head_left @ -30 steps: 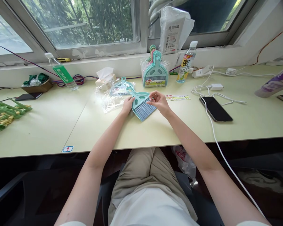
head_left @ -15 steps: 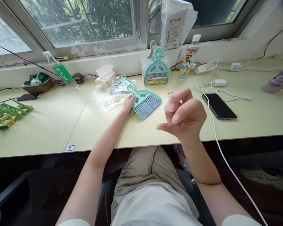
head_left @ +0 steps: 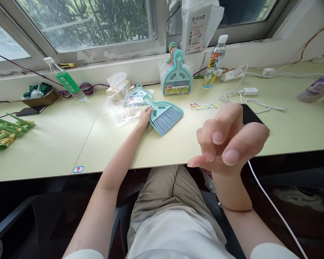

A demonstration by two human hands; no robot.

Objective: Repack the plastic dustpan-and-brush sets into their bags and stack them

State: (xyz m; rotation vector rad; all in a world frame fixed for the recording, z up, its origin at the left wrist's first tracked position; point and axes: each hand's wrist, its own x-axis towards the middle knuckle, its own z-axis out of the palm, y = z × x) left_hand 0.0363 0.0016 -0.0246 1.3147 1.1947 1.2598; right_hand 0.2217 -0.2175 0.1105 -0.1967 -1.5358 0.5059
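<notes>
Dustpan and brush (head_left: 166,120), pale teal w/ grey-blue bristles, mid-table; clock pos. run from it. L hand (head_left: 145,117) at 9 o'clock is clamped on its edge nr the handle. R hand (head_left: 232,142) at 4 is raised close to camera, well apart from L hand, fingers half curled, thumb out; can't tell if anything's in it.

Table (head_left: 56,140): pale yellow-green, thin seam, numbered sticker (head_left: 78,169) at 8. At 10: clear bag (head_left: 126,117), similar teal set (head_left: 138,97), tissue pack (head_left: 121,88), farther out a green-label bottle (head_left: 68,82). At 9, far off: pile of green plastic parts (head_left: 5,129). At 12: wrapped stack of dustpan sets (head_left: 176,73), upright nr wall (head_left: 140,64). At 1–2: yellow-label bottle (head_left: 213,66). At 2: power strip (head_left: 233,74). At 3: printed card strip (head_left: 204,106), then phone (head_left: 251,114), part hidden by R hand.

Room: window (head_left: 97,21) at 11, greenery outside; plastic-wrapped packet (head_left: 196,32) nr 12–1.
</notes>
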